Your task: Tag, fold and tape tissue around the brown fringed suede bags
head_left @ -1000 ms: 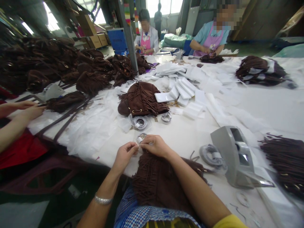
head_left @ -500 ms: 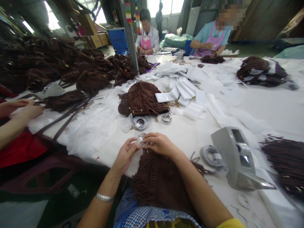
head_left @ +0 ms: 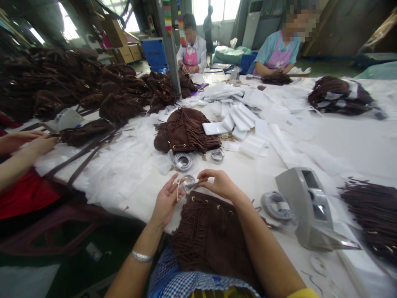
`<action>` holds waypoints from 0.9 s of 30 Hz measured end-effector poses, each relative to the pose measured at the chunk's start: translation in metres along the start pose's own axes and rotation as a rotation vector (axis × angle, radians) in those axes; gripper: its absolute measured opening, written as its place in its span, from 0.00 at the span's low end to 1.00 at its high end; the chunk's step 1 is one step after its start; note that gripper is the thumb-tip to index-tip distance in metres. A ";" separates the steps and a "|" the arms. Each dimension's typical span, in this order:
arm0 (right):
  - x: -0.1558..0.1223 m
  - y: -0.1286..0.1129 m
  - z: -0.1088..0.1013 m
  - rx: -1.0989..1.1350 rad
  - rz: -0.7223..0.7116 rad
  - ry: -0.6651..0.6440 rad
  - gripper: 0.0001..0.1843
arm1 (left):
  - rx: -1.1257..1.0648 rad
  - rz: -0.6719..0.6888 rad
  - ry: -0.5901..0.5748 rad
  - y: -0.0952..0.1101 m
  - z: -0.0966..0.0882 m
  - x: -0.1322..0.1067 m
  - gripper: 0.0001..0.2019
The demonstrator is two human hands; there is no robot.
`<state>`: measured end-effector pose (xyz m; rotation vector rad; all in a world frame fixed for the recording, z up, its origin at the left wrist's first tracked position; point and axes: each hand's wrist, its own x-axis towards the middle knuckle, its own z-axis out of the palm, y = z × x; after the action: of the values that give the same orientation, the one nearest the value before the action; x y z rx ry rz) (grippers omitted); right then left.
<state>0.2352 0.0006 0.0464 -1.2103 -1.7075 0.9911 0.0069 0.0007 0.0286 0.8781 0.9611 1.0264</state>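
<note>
A dark brown fringed bag [head_left: 217,231] with gold eyelets lies across the table's front edge and my lap. Above its top edge, my left hand [head_left: 167,200] pinches a thin whitish strip [head_left: 178,188] that loops by its fingertips. My right hand [head_left: 220,185] has thumb and fingers closed on a thin, narrow strip [head_left: 196,185] stretching toward the left hand; its kind is unclear. Just behind the fingers is a small clear-wrapped coil [head_left: 187,180], partly hidden. Two more wrapped grey coils, one a strap-like coil [head_left: 182,161], lie farther back.
A grey tape dispenser [head_left: 305,207] stands at right beside another wrapped coil [head_left: 277,205]. Ahead lie a second fringed bag [head_left: 189,130] and folded white packets [head_left: 242,116]. Brown bags [head_left: 71,82] are heaped at left. A co-worker's hands [head_left: 34,142] work nearby; others sit across the table.
My hands have drawn apart, the right one moving right and the left fingers spreading slightly. Thin strips now show between them, and the bag's top edge with its eyelets is more exposed.
</note>
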 end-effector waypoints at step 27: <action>0.001 -0.023 0.031 0.643 0.102 -0.166 0.32 | 0.998 0.429 -0.032 0.012 0.014 -0.007 0.34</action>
<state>0.1992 -0.0079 0.0559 -0.8074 -1.2898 1.5845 0.0149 -0.0045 0.0456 1.9821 1.3030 0.8457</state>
